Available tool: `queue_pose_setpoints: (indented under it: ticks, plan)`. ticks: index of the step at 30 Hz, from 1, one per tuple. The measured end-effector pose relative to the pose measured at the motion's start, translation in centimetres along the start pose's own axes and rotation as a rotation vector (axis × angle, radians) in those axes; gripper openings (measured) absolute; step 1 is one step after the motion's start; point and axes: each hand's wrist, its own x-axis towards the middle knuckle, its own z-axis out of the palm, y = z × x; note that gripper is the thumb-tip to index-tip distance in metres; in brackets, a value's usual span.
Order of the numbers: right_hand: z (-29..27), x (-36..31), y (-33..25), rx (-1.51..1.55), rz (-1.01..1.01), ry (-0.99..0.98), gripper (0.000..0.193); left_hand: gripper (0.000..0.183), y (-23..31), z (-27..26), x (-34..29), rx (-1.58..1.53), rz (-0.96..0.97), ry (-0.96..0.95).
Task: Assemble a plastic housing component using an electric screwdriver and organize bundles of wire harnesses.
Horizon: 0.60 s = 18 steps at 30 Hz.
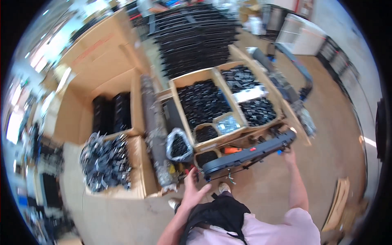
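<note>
A long dark plastic bar-shaped housing (249,155) with rounded ends and a small red mark slants across in front of me. My right hand (289,155) is closed on its right end, with a small blue piece showing beside the fingers. Below and left of the housing's other end is my left hand (193,191), thumb and fingers spread, apparently holding nothing. Close to its fingertips is a small red object (192,171), too blurred to name. Thin wires (230,176) hang under the housing.
Beyond the housing, a divided wooden tray (175,92) holds many small black parts. A clear bag of black pieces (179,147), a long wrapped roll (153,126) and an orange-handled tool (232,150) are nearby. Cardboard boxes (141,163) stand left; stacked black frames (196,41) rise behind.
</note>
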Motion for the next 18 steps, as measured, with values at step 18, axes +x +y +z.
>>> queue_pose_setpoints:
  ticks: [18]
  plan:
    - [-4.0, 5.1, -0.1, 0.113, -0.556, -0.747, 0.072, 0.081, -1.5, 6.2, -0.2, -0.096, -0.042, 0.458]
